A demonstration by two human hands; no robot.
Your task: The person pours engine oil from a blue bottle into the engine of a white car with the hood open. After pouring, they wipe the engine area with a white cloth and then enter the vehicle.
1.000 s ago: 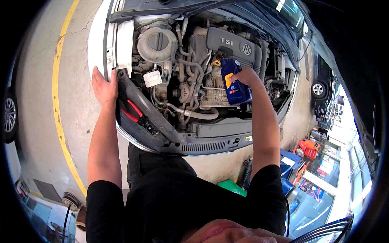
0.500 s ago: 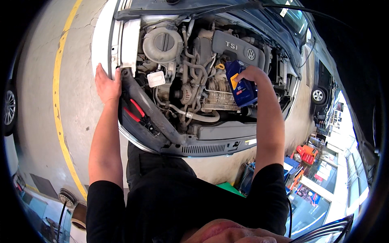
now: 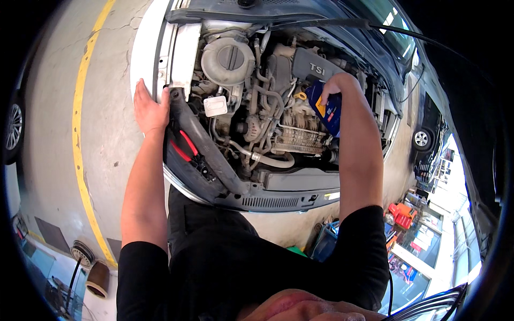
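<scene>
My left hand [image 3: 150, 110] lies with fingers spread on the edge of the white fender [image 3: 143, 59], at the left of the open engine bay. My right hand [image 3: 340, 85] is wrapped round a dark blue motor oil bottle [image 3: 331, 111] with a yellow label. The bottle is tilted over the engine, just in front of the dark engine cover [image 3: 316, 65]; my forearm hides its right side, and I cannot see its mouth. A yellow dipstick loop [image 3: 300, 96] shows left of the bottle.
Red-handled pliers [image 3: 185, 145] rest on the black trim by the front left corner. A round reservoir-like housing [image 3: 227, 60] and a pale rectangular piece [image 3: 216, 106] sit in the bay. A thin prop rod [image 3: 396, 31] crosses above. Red and orange items [image 3: 401, 215] stand behind at right.
The whole scene has shifted slightly right in view. My right hand has turned, and the bottle in it now leans more, with more of it behind my forearm. My left hand stays on the fender.
</scene>
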